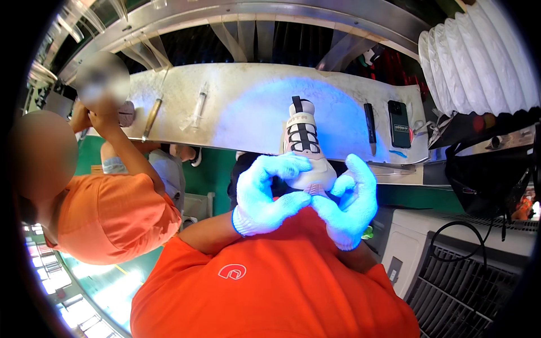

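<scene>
A pale sneaker (304, 135) with black laces and a black pull loop rests at the table's near edge, its toe pointing toward me. White knitted gloves cover both my hands, and blue light falls on them. My left hand (265, 194) holds the left side of the toe, its thumb reaching to the tip. My right hand (350, 205) is at the right side of the toe, thumb pressed to the tip near the left thumb, with its index finger raised and the others curled. A small pinkish patch (316, 189) shows on the toe tip between the thumbs. The sole is hidden.
On the metal table (236, 84) lie a black-handled knife (369, 127), a dark phone (399, 127), a syringe (199, 107) and a wooden-handled tool (151, 120). A co-worker in orange (115, 211) works at left. A white duct (479, 62) and black bag (484, 174) are at right.
</scene>
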`<state>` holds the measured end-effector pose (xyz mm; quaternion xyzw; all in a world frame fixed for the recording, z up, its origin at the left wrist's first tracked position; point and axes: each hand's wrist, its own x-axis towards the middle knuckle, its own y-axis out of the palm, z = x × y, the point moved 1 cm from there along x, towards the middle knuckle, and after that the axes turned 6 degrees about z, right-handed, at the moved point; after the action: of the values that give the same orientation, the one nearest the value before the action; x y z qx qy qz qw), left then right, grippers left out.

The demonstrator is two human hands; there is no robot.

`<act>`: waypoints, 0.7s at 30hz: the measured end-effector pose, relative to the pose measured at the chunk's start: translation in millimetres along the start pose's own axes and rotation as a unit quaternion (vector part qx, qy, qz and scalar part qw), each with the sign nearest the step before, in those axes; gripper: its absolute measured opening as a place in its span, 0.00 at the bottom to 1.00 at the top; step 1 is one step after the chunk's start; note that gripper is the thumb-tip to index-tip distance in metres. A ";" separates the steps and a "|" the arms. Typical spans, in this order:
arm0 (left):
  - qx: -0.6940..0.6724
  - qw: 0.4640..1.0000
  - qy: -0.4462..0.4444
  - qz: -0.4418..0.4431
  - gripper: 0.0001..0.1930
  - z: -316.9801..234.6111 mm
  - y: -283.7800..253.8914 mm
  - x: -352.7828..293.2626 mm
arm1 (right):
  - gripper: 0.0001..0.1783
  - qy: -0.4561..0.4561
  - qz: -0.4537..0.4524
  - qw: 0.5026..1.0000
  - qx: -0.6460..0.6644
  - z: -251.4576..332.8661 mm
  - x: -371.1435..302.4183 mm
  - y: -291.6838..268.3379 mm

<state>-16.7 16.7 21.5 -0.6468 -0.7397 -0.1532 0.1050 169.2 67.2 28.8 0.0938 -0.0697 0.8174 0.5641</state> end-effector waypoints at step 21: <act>-0.107 0.979 -0.165 0.049 0.22 -13.4 -21.0 14.6 | 0.48 -0.183 0.052 0.977 -0.094 5.1 22.1 17.3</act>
<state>-40.1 22.9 37.2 -0.7063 -0.6935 -0.1170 -0.0806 145.7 80.0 38.8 0.1842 -0.2528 0.8048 0.5045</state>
